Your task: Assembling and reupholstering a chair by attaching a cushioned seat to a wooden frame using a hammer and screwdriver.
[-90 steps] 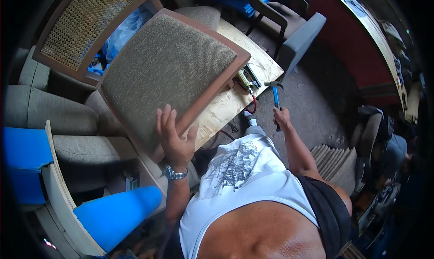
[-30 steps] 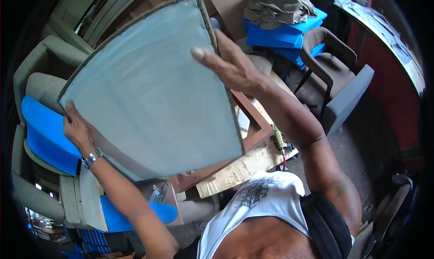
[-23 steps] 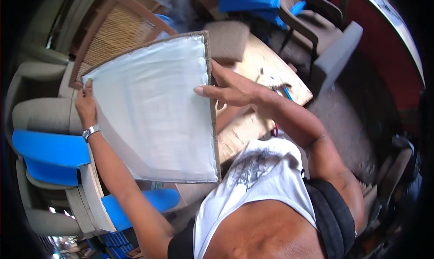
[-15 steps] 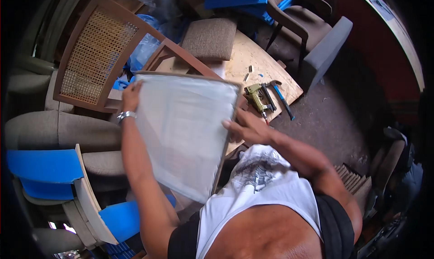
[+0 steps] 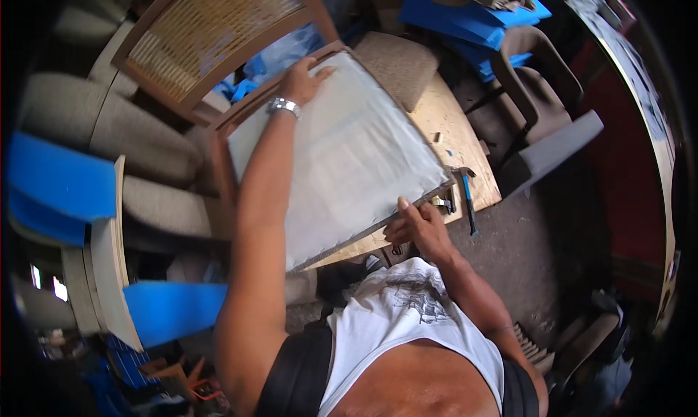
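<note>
A square seat cushion (image 5: 356, 148) lies with its whitish cloth underside up and a thin grey-brown upholstered rim. It rests over the brown wooden chair frame (image 5: 222, 162), whose backrest has a cane panel (image 5: 211, 35). My left hand (image 5: 302, 81) lies on the cushion's far edge, beside the frame's rail, with fingers and thumb apart. At the near right edge, my right hand (image 5: 425, 231) has its thumb on the rim and its fingers curled below. Partly behind the cushion's right corner is a nail gun (image 5: 443, 201), next to a claw hammer (image 5: 467, 199) with a blue handle.
A wooden worktop (image 5: 465, 148) is under the chair, with another brown cushion (image 5: 392, 64) on it. Upholstered chairs (image 5: 145, 137) and blue-covered panels (image 5: 62, 173) crowd the left. An armchair (image 5: 542, 104) and blue sheets (image 5: 465, 24) stand at the far right.
The cushion has turned and come down onto the chair frame. My left hand has shifted along its far edge; my right hand has slid down to the near right edge.
</note>
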